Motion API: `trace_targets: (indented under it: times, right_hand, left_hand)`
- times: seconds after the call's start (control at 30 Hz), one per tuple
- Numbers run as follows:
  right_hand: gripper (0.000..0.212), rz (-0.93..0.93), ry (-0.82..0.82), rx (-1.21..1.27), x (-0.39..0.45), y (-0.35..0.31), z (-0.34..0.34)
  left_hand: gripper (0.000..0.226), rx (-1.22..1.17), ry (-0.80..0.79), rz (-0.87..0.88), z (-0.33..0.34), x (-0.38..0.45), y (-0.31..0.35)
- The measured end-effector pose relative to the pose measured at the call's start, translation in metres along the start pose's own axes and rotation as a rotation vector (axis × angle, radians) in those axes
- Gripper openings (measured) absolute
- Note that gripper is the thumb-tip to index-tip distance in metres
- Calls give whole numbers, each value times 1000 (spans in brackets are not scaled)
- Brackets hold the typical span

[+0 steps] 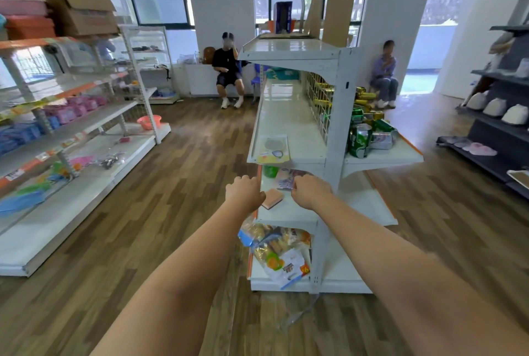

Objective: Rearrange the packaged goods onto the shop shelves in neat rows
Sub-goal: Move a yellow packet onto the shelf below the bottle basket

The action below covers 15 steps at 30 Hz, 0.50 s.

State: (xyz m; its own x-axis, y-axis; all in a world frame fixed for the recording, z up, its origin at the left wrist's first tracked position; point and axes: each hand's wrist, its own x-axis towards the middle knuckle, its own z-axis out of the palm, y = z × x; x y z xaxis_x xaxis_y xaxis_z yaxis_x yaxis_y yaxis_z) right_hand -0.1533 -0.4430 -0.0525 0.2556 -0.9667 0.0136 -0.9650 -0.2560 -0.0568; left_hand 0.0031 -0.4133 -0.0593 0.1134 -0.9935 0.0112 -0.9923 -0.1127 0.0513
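Observation:
The white shop shelf unit (332,138) stands in front of me. My left hand (244,193) hovers at the orange front edge of the third shelf (286,212), fingers curled, with nothing visible in them. A peach sponge pack (273,198) lies just right of it. My right hand (310,191) pinches the near edge of a flat pink and purple packet (287,179) lying on that shelf. Behind it sits a green item (270,171). One shelf up lies a flat yellow-carded pack (273,149). Snack bags (280,252) are piled loosely on the bottom shelf.
Green and gold cans (369,132) crowd the shelf's right side behind a wire grid. A long white shelving unit (71,172) with pink and blue packs runs along the left. Dark shelves (498,126) stand at right. Two people sit at the back wall. Wooden floor lies between.

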Motion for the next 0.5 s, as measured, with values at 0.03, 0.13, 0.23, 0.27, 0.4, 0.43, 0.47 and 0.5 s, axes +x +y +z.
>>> trace_targets:
  times: [0.03,0.13,0.23,0.27,0.4,0.43,0.47,0.5]
  right_hand:
    - [33,-2,-14,9,13,1,2]
    - [32,15,-65,75,57,5,7]
    - [31,50,-86,128,99,9,5]
    - [30,63,-92,132,111,10,2]
    - [30,114,-68,162,163,13,-4]
    - [30,121,-62,172,173,13,-3]
    - [30,128,-67,180,184,13,-2]
    - [29,132,-77,183,194,14,1]
  left_hand:
    - [40,7,-3,8,2,13,-2]
    - [40,25,20,37,4,55,-10]
    - [39,33,34,48,-1,96,-22]
    - [40,37,34,52,-2,110,-26]
    - [42,51,35,70,-4,161,-39]
    - [42,55,38,75,-3,171,-41]
    - [42,57,39,80,-2,181,-43]
    - [42,55,37,84,0,190,-44]
